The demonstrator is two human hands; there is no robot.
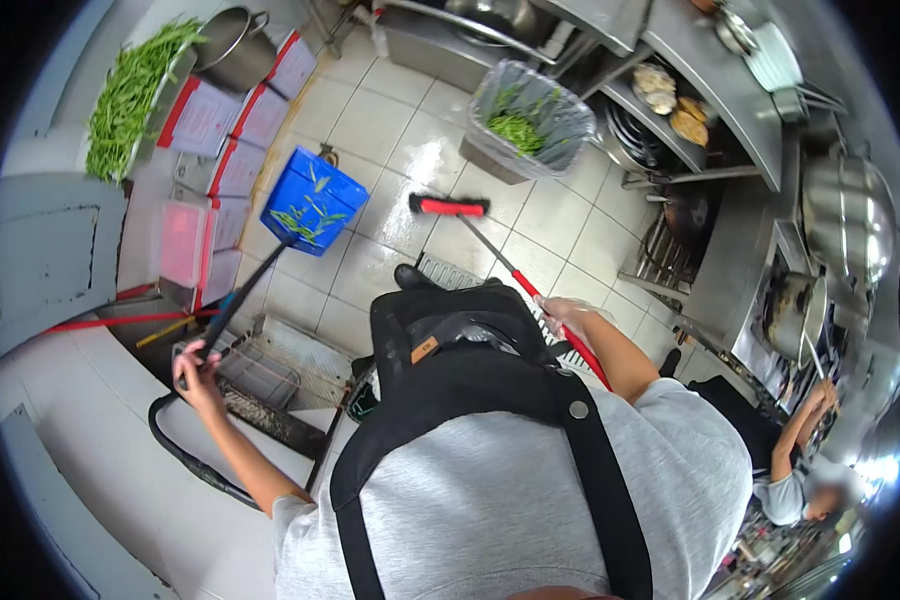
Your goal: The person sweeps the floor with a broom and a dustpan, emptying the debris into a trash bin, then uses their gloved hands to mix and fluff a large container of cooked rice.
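Note:
My left hand grips the top of the black handle of a long-handled dustpan. The blue dustpan lies on the tiled floor, with green vegetable scraps and stems in its tray. In my right hand, which wears a clear plastic glove, is the red handle of a broom. The broom's black-and-red head rests on the floor to the right of the dustpan, apart from it. Beyond the broom head stands a bin lined with a clear bag, holding green vegetable leaves.
Red-and-white boxes line the left wall, with a tray of green vegetables and a steel pot. A floor drain trough lies left. On the right, another person works at a stove with a pot.

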